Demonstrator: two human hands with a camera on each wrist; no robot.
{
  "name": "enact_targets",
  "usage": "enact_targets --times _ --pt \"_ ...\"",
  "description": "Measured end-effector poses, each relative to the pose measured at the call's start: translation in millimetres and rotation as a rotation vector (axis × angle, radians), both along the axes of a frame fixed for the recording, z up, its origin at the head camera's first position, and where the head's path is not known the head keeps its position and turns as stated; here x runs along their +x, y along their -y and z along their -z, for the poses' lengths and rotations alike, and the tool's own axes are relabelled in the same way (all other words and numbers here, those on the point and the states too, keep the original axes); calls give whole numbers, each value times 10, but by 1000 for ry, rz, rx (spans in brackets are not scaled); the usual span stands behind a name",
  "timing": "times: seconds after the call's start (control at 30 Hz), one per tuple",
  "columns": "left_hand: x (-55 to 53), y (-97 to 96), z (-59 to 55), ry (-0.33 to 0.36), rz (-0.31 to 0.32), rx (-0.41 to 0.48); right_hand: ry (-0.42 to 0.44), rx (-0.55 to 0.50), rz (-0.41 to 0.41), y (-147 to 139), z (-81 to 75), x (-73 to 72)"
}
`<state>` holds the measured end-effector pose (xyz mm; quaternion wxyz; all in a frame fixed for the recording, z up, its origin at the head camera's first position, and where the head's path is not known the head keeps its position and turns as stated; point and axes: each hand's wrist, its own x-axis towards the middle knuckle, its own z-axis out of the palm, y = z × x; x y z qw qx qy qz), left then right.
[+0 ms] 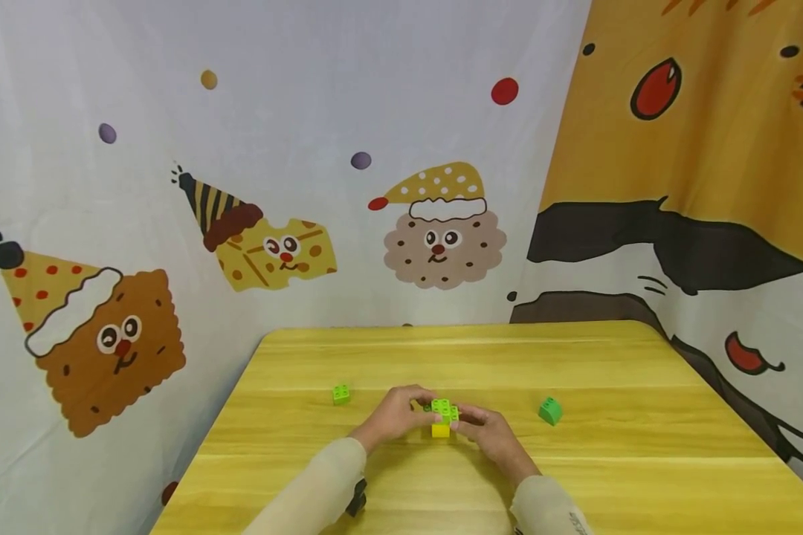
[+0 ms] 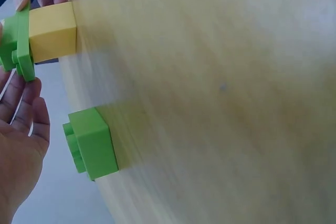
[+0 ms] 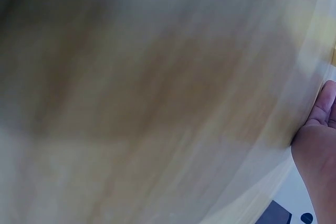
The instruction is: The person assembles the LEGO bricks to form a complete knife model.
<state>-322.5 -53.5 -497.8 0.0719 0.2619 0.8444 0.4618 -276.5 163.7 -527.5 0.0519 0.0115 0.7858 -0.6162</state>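
Note:
A small stack of toy building bricks stands on the table between the two hands. At its base is a yellow brick. A wider, flat green brick lies across the yellow one, and a light green studded brick sits on top. From the left side, the left hand holds the green bricks with thumb and fingers. The right hand grips the right end of the flat green brick, its thumb against it in the left wrist view. Only part of the right hand shows in the right wrist view.
A loose light green brick lies on the wooden table to the left of the hands. Off to the right is a darker green brick with a sloped side. A printed cartoon curtain hangs behind the table.

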Motion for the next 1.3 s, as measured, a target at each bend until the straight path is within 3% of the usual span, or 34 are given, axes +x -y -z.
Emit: enact_targets --times 0.17,0.4,0.53,1.07,1.3 --pt "17 36 -10 34 -9 3 -1 12 -4 0 13 14" --pt "12 106 -47 22 -27 12 2 13 -15 1 45 25" --pt "-19 165 -81 12 -60 60 2 11 -6 2 54 25" --pt "-199 533 -105 -85 -348 201 -5 -3 -9 3 23 26" --pt "-283 670 -111 -126 -551 322 -12 20 0 5 -3 27"
